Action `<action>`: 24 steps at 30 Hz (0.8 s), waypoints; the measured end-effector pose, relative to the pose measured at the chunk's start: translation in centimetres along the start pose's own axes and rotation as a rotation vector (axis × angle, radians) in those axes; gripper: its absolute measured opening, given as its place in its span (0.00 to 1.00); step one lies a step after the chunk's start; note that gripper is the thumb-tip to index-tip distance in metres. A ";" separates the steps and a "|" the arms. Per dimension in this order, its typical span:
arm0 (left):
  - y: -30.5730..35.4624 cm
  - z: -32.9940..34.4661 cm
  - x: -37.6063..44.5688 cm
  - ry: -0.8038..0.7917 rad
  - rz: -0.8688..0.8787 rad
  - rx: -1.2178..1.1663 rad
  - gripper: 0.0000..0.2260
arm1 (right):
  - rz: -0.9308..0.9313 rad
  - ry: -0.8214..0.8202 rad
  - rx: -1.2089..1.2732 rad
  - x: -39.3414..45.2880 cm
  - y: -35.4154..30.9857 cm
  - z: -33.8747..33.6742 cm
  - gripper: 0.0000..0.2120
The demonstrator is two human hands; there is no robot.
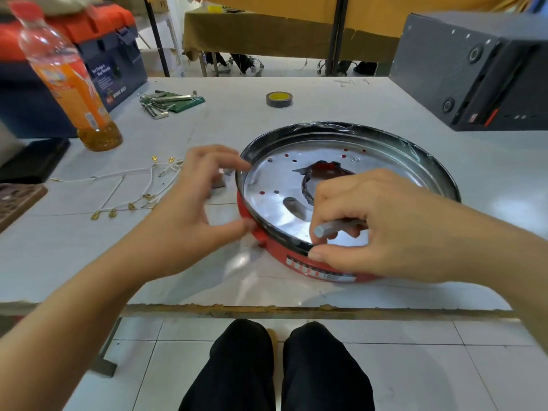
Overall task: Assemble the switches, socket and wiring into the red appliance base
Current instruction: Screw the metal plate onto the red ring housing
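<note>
The round red appliance base (311,266) lies on the white table, with a black rim and a shiny metal plate (267,185) inside that has holes and a torn middle opening. My right hand (370,223) rests on the near rim and grips a grey hex-ended metal tool (329,228). My left hand (189,203) is spread at the base's left rim, thumb and fingers touching the rim; it is motion-blurred. A small grey part (219,182) lies partly hidden behind its fingers. White wiring with brass terminals (133,188) lies to the left.
An orange drink bottle (74,84) stands at the far left before a blue and orange toolbox (112,54). A hex key set (166,103) and a tape roll (278,99) lie further back. A black box (474,69) sits far right. The table edge (267,310) is near my knees.
</note>
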State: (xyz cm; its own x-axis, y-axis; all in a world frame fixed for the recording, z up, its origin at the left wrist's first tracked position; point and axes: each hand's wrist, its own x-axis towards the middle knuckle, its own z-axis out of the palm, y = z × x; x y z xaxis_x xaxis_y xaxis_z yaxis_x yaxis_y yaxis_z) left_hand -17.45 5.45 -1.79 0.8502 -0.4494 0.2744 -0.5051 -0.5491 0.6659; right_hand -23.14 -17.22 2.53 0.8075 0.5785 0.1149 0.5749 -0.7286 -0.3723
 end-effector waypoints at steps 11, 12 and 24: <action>1.7 2.7 -1.1 0.098 -0.610 -0.975 0.18 | -0.010 0.102 -0.025 0.4 -0.5 0.8 0.10; 1.7 2.9 -1.0 0.112 -0.611 -0.984 0.17 | -0.010 0.101 -0.024 0.4 -0.5 0.8 0.10; 0.4 2.0 -0.7 0.090 -0.584 -0.959 0.13 | 0.066 0.152 -0.026 -0.8 1.6 -0.3 0.10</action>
State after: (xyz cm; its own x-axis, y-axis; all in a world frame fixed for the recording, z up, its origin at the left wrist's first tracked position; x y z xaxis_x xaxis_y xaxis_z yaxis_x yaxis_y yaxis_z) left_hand -18.53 4.13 -3.09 0.9462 -0.2268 -0.2310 0.2640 0.1277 0.9560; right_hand -22.77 -18.96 2.07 0.8532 0.4684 0.2295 0.5215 -0.7737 -0.3597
